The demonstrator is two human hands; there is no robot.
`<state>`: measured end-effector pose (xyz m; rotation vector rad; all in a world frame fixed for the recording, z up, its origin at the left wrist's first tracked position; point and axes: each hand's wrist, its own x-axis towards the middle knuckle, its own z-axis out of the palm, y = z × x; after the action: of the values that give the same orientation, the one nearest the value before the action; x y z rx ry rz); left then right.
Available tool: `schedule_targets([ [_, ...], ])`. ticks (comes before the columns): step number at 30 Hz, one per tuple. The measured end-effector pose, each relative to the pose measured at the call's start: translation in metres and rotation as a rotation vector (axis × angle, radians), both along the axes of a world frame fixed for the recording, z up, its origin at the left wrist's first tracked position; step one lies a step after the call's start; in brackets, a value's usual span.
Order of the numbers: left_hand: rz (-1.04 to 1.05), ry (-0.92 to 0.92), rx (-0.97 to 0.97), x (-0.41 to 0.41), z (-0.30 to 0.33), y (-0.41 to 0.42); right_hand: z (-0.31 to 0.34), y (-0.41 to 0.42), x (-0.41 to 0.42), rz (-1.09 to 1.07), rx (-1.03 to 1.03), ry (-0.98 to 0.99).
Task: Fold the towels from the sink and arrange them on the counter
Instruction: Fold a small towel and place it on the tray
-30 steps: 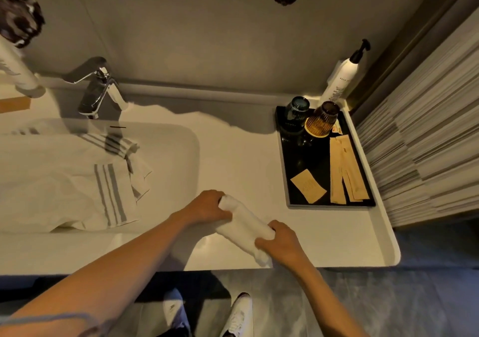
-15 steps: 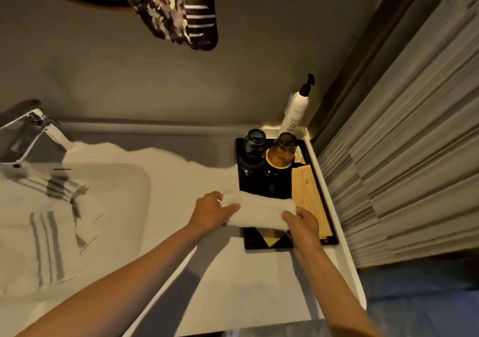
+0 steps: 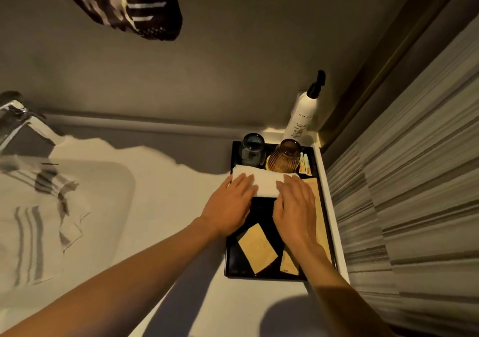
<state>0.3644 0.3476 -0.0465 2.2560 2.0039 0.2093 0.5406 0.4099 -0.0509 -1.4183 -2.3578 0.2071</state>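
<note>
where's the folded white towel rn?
Head view, right of centre: the folded white towel lies across the black tray, just before the two glasses, under both flat hands.

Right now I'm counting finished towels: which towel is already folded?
The small plain white towel on the black tray, pressed flat under both hands. The striped towel still lies loose and crumpled in the sink.

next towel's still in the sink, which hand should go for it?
Left, probably. The striped towel lies in the sink on the left hand's side. The right hand lies flat on the folded towel over the black tray, farther away.
</note>
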Motion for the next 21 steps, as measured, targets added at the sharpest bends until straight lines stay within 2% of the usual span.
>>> schedule_targets([
  [3,-0.022,0.106,-0.227,0.0,-0.008,0.006,-0.012,0.002,-0.004,0.066,-0.054,-0.262],
  [5,-0.001,0.145,-0.273,0.0,-0.01,0.013,-0.012,0.005,-0.008,0.082,-0.073,-0.333],
  [8,0.001,0.112,-0.342,-0.001,-0.004,0.017,0.001,0.007,-0.013,0.091,-0.15,-0.425],
  [13,0.001,0.011,-0.185,-0.028,0.032,-0.003,0.049,0.003,-0.046,0.091,-0.111,-0.388],
  [17,0.085,0.057,-0.103,-0.093,0.073,-0.04,0.095,-0.01,-0.11,0.205,-0.028,-0.312],
  [21,0.334,0.007,-0.063,-0.18,0.097,-0.116,0.112,-0.046,-0.204,0.324,0.066,-0.278],
])
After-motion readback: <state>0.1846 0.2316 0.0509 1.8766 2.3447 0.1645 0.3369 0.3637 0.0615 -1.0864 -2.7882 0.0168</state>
